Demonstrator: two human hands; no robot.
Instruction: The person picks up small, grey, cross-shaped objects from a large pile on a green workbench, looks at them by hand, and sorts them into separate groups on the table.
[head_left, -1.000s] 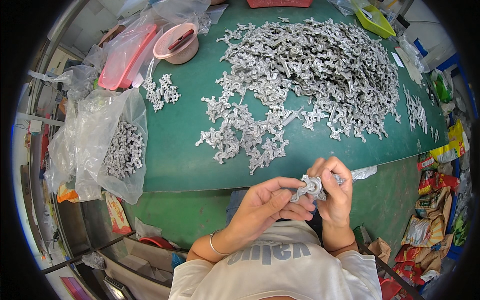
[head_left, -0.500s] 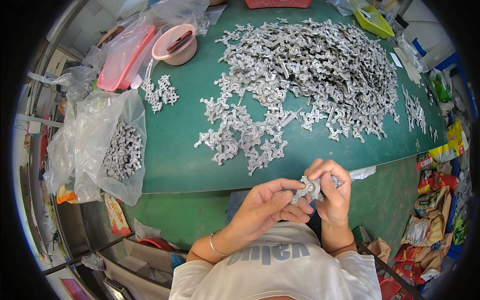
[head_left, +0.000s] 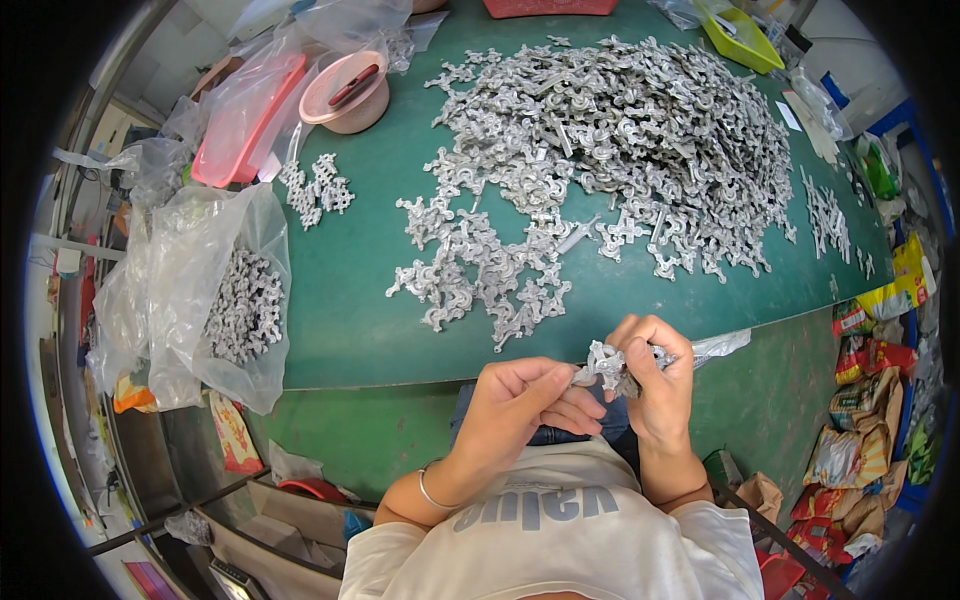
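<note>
In front of the table's near edge, my two hands meet over small silver-grey metal castings (head_left: 604, 362) with arms and rounded lobes. My left hand (head_left: 522, 400) pinches one end of a casting between thumb and index finger, its other fingers curled below. My right hand (head_left: 657, 378) is closed round the other side, thumb on top, with more metal showing between its fingers. How many pieces are held there cannot be made out. Beyond my hands, a loose group of similar castings (head_left: 480, 262) lies on the green tabletop (head_left: 345, 300).
A large heap of castings (head_left: 640, 130) covers the far middle. To the left are a small cluster (head_left: 318, 190), a clear plastic bag (head_left: 185, 290) holding castings, and a pink bowl (head_left: 350, 115) with a red-and-black tool. Thin metal sticks (head_left: 825, 220) lie right; a yellow-green basket (head_left: 742, 42) stands behind.
The held casting has turned and tilted between my hands. My left hand has shifted slightly left, its fingertips now at the casting's end. My right hand still grips.
</note>
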